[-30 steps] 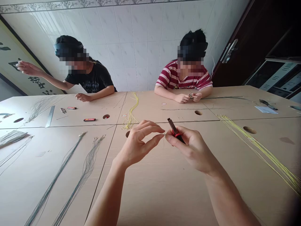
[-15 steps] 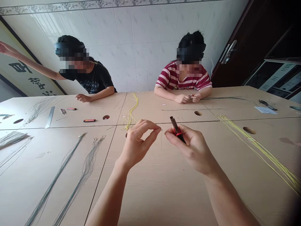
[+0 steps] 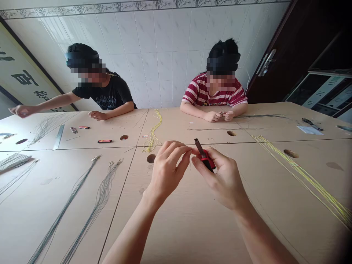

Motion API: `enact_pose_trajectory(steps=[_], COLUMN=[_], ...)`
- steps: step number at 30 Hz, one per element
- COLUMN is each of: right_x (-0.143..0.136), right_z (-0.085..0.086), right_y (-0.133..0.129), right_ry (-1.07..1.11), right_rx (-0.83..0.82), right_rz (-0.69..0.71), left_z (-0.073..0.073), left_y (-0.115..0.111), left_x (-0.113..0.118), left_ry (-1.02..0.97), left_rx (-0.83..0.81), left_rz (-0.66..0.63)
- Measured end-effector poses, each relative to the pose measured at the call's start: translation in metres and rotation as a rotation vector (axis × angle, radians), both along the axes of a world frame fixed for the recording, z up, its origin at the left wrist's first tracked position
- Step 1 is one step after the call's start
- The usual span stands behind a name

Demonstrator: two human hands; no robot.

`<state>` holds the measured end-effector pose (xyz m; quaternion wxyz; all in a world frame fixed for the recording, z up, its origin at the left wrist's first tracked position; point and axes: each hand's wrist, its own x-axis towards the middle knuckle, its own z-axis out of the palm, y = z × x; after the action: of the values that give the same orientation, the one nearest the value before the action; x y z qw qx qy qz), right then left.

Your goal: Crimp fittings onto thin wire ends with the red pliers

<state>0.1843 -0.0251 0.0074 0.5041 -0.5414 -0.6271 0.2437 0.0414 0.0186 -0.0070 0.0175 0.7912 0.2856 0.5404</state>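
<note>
Left hand (image 3: 167, 168): fingertips pinched together, possibly on a fine strand, too thin to make out.
Right hand (image 3: 222, 179): closed around black-and-red tool (image 3: 205, 158), thumb near left fingertips.
Tool position: above bare tabletop (image 3: 187, 227), flat dark tip pointing up, leaning left.
Tabletop hole (image 3: 151, 158): round, just beyond left hand.
Yellow cords: loose bundles, one straight (image 3: 305, 173) at right, one wavy (image 3: 152, 137) beyond left hand.
Grey cords (image 3: 69, 200): two long, thin bundles, left.

Pale tiled wall (image 3: 162, 62), bamboo-patterned border strip (image 3: 166, 5), dark door (image 3: 294, 40) with silver handle (image 3: 267, 63), wide light-brown table (image 3: 203, 227)
</note>
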Motion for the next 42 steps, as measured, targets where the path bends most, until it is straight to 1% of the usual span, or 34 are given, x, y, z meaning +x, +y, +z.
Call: enact_pose_trajectory(steps=[5,8,13,16,20,22,24,26,30,33,37,42], right_x=[0.0,0.003,0.009,0.011,0.011,0.012,0.013,0.015,0.018,0.019,0.021,0.023], right_z=[-0.003,-0.006,-0.009,-0.008,-0.006,-0.006,-0.005,-0.004,-0.001,0.001,0.003,0.004], right_y=[0.005,0.008,0.012,0.013,0.014,0.014,0.013,0.012,0.009,0.007,0.005,0.005], right_ry=[-0.018,-0.02,-0.091,-0.096,-0.103,-0.126,-0.148,-0.155,-0.154,-0.152,-0.13,-0.142], right_rx=[0.045,0.065,0.102,0.118,0.114,0.11,0.092,0.054,-0.043,-0.081,-0.094,-0.107], right_rz=[-0.055,-0.08,-0.077,-0.063,-0.073,-0.071,-0.038,0.023,0.152,0.211,0.232,0.24], left_z=[0.001,0.001,-0.001,0.0,0.002,0.004,0.006,0.008,0.012,0.013,0.012,0.01], left_y=[-0.007,-0.012,-0.016,-0.017,-0.017,-0.017,-0.016,-0.013,-0.008,-0.005,-0.005,-0.004], left_x=[0.006,0.011,0.012,0.011,0.01,0.008,0.005,0.001,-0.008,-0.012,-0.015,-0.014], left_ry=[-0.005,-0.023,-0.082,-0.111,-0.12,-0.138,-0.18,-0.214,-0.17,-0.1,-0.089,-0.127], left_rx=[-0.055,-0.13,-0.296,-0.393,-0.438,-0.468,-0.506,-0.564,-0.73,-0.817,-0.857,-0.838], left_rz=[-0.036,-0.034,-0.067,-0.092,-0.117,-0.098,-0.069,-0.081,-0.242,-0.334,-0.352,-0.4])
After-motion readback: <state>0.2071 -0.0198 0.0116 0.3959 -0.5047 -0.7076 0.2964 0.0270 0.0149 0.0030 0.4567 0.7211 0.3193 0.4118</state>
